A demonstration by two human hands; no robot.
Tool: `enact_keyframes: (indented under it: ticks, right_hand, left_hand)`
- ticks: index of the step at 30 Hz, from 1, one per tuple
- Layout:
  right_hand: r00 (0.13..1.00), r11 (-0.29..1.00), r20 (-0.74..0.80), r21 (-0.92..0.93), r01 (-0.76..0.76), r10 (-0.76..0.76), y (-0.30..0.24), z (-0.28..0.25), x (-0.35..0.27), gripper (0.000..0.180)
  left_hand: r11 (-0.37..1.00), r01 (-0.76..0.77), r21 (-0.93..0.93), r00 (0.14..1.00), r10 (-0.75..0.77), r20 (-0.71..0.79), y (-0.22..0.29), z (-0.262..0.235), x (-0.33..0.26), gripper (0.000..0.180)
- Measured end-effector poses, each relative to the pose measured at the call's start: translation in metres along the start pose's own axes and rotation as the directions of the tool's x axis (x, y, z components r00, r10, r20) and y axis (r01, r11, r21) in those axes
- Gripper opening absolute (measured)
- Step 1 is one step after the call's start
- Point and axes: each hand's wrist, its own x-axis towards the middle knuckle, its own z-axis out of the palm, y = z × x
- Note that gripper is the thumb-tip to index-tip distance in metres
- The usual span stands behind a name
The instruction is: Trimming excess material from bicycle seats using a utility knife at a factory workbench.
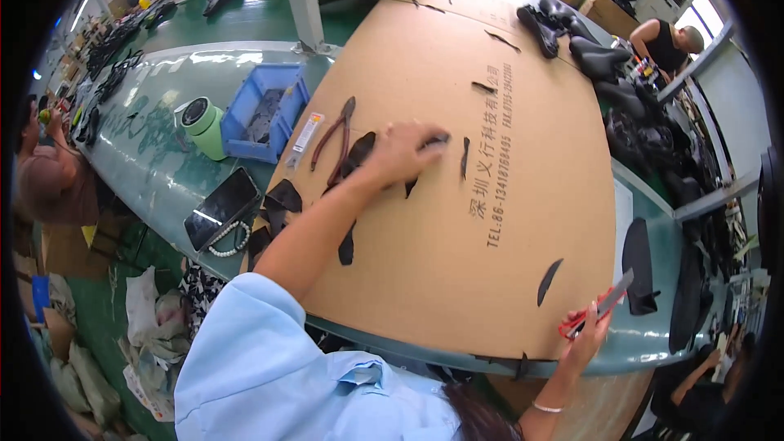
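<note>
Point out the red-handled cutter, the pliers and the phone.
Cutter (611,296): head view, on the grey blade.
Pliers (345,120): head view, near the pivot.
Phone (221,207): head view, middle of the dark screen.

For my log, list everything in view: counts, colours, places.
Table: at least one, green, centre
Cardboard: at least one, brown, on table
Scraps: several, black, on cardboard
Pliers: one, red, on cardboard
Packet: one, white, beside pliers
Bin: one, blue, left
Container: one, green, beside bin
Phone: one, black, left
Beads: one loop, white, beside phone
Saddles: several, black, right
People: several, mostly dark-clothed, background
Left hand: one, bare, over cardboard
Right hand: one, bare, holding red cutter
</note>
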Motion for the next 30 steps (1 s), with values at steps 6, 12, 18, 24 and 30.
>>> enact_keyframes:
  ticks: [6, 12, 18, 24, 30]
  right_hand:
    - [0.992, 0.993, 0.104, 0.087, -0.083, 0.073, 0.025, 0.008, 0.017, 0.048]
    - [0.995, 0.994, 0.080, 0.097, 0.055, -0.062, 0.031, 0.001, 0.013, 0.032]
    - [0.989, 0.983, 0.121, 0.172, 0.063, -0.085, 0.030, 0.000, 0.002, 0.026]
    - [0.956, 0.966, 0.245, -0.160, 0.204, -0.161, 0.015, -0.001, 0.001, 0.030]
    - [0.836, 0.742, 0.544, -0.528, 0.412, -0.077, 0.012, -0.011, 0.058, 0.038]
  left_hand:
    - [0.891, -0.452, -0.046, 0.828, 0.438, 0.348, 0.119, 0.063, -0.139, 0.054]
    - [0.608, -0.248, -0.754, 0.197, 0.794, 0.576, 0.162, 0.136, -0.249, 0.025]
    - [0.960, 0.081, -0.268, 0.708, 0.134, 0.694, 0.071, 0.187, -0.265, 0.056]
    - [0.996, -0.067, 0.054, 0.781, 0.019, 0.624, 0.091, 0.193, -0.237, 0.058]
    - [0.919, -0.046, 0.391, 0.868, -0.157, 0.472, -0.024, 0.130, -0.270, 0.059]
